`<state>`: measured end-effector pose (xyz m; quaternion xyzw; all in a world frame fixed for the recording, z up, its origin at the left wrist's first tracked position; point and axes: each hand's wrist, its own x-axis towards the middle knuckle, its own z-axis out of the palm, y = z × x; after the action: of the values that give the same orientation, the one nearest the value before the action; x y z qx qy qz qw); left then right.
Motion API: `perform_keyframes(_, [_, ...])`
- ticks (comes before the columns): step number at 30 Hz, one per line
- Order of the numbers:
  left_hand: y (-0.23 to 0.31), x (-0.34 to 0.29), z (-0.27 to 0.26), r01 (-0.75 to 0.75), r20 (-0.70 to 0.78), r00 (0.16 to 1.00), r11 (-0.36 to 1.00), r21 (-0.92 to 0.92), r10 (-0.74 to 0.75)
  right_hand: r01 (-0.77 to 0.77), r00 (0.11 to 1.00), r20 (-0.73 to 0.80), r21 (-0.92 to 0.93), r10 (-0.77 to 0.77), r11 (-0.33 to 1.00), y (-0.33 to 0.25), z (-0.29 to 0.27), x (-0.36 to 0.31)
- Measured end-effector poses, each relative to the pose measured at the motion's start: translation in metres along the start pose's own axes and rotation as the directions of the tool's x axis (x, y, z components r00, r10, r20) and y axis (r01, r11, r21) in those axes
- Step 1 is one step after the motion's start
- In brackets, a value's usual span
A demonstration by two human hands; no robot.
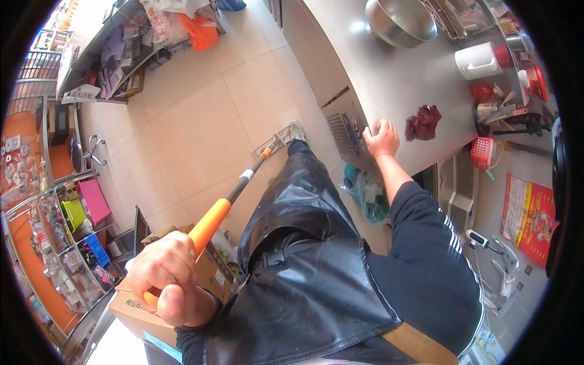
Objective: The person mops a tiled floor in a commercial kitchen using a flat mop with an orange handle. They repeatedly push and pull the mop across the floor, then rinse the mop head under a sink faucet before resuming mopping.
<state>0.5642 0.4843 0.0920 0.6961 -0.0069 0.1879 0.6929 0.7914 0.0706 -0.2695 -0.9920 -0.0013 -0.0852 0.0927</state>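
My left hand is closed round the orange grip of a long mop handle. The pole slants down and away to a flat, open mop frame on the floor; no cloth shows on it. A grey shoe of mine is at the frame's right end; whether it presses on it I cannot tell. My right hand leans on the near-left edge of a steel counter, fingers bent about the edge. To its right lies a crumpled dark red cloth.
A large steel bowl, a white jug and a red basket are along the counter. Cardboard boxes stand by my left arm. Laden shelves line the left. A green plastic bag hangs below the counter.
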Motion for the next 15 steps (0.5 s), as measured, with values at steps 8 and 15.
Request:
perform_keyframes(8, [-0.001,0.017,-0.001,0.031,-0.020,0.999,0.999,-0.034,-0.031,-0.011,1.000,0.001,0.005,0.011,1.000,-0.001,-0.001,0.001])
perform_keyframes(15, [-0.003,0.024,0.002,0.051,0.076,0.996,0.999,-0.003,-0.051,-0.014,1.000,0.009,0.001,0.014,1.000,-0.003,-0.001,0.000])
